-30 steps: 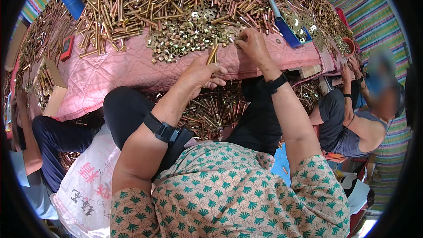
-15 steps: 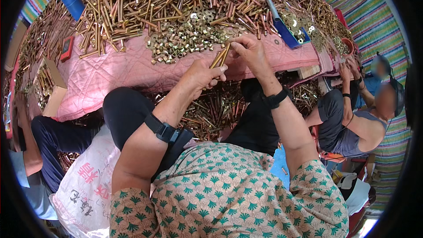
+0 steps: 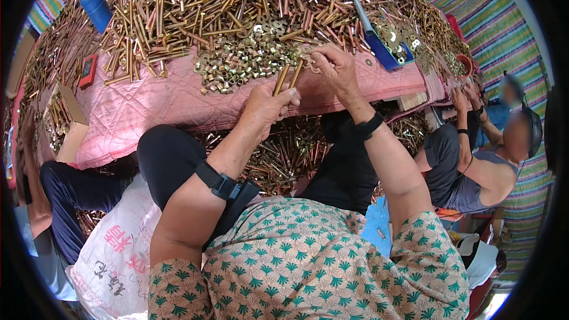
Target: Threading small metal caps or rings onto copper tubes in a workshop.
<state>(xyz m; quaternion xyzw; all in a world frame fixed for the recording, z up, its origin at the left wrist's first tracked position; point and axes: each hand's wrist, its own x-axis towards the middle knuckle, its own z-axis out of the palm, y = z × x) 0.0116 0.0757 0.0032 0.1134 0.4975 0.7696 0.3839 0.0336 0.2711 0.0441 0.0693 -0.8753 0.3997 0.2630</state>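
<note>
Two long gold-coloured bolts (image 3: 281, 79) stand up side by side from my left hand (image 3: 268, 105), which is closed around their lower ends. Their upper ends are spread apart. My right hand (image 3: 339, 76) is just right of the bolts' upper ends, thumb and fingertips drawn together in a pinch. Anything between those fingertips is too small to make out. Both hands are above the near edge of a pink quilted cloth (image 3: 178, 104). Beyond them lies a heap of short metal nuts (image 3: 237, 62), with flat washers (image 3: 274, 27) behind it.
Long bolts (image 3: 154, 21) pile up across the table. A blue tray (image 3: 385, 52) with washers, a blue cup (image 3: 95, 5), a red device (image 3: 88, 71) and a cardboard box (image 3: 72, 121) stand around. More bolts lie below the table edge. Co-workers sit left and right (image 3: 483, 172).
The right hand has drawn slightly away from the bolt ends. The bolts in my left hand have turned more upright and spread further apart.
</note>
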